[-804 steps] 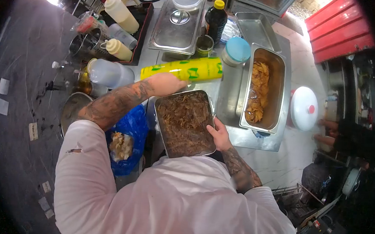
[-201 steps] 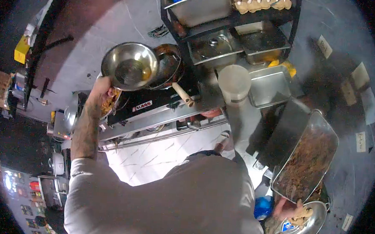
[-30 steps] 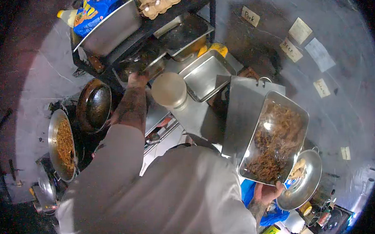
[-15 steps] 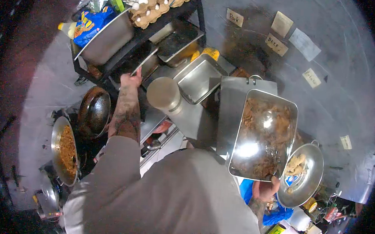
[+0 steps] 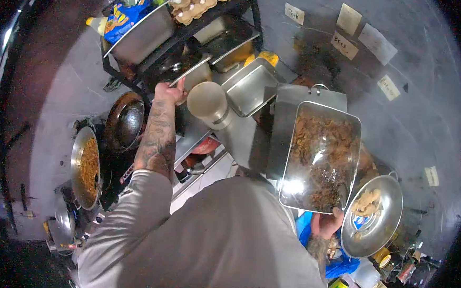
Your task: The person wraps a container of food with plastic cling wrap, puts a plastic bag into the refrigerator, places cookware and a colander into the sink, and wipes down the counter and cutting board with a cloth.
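My left hand (image 5: 170, 92) grips the near rim of a steel food pan (image 5: 195, 79) at the lower shelf of the black rack; the pan is tilted and its contents cannot be made out. Just right of it stands a pale round container (image 5: 208, 101). With my right hand (image 5: 327, 222) I grip the lower edge of a rectangular steel tray (image 5: 283, 197) of brown cooked meat (image 5: 325, 150). Strong glare lies across the meat. Beneath the tray's left side is a flat metal sheet (image 5: 281, 131).
A steel pan (image 5: 247, 92) rests between the rack and tray. Egg cartons (image 5: 199, 7) and a deep steel bin (image 5: 147, 41) top the rack. Woks flank me: one with brown food (image 5: 87, 167), a dark one (image 5: 125, 122), and another (image 5: 389, 227) at right. Paper labels hang on the wall.
My left hand has drawn the steel food pan slightly outward from the rack, so more of its side shows. The whole view has shifted slightly. My right hand keeps its grip on the meat tray.
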### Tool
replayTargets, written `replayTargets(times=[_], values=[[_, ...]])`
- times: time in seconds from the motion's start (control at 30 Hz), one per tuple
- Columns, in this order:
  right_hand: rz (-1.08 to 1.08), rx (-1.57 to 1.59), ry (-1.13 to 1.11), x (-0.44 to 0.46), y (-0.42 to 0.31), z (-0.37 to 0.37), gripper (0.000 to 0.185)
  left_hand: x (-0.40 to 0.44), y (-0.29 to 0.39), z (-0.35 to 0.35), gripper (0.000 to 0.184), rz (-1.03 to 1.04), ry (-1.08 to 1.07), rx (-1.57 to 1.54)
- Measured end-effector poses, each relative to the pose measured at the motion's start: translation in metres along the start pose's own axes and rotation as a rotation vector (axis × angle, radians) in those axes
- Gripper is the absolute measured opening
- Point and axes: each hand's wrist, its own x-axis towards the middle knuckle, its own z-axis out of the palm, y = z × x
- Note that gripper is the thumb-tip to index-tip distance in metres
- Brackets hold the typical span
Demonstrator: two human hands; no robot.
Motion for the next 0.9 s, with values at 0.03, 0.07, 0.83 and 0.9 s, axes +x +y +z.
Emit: replayTargets(times=[0.03, 0.07, 0.83, 0.9], values=[[-0.013, 0.007, 0.018, 0.001, 0.000, -0.002, 0.058, 0.001, -0.001, -0.003, 0.048, 0.005, -0.001, -0.002], [-0.008, 0.007, 0.018, -0.001, -0.001, 0.000, 0.058, 0.006, -0.002, -0.010, 0.047, -0.020, 0.029, -0.023], [0.090, -0.052, -0.077, 0.006, -0.008, -0.030, 0.060, -0.039, -0.033, -0.076, 0.037, -0.368, 0.050, -0.149], [-0.037, -0.407, -0.046, 0.002, -0.012, -0.027, 0.058, -0.060, -0.045, -0.065, 0.038, -0.293, 0.056, -0.127]])
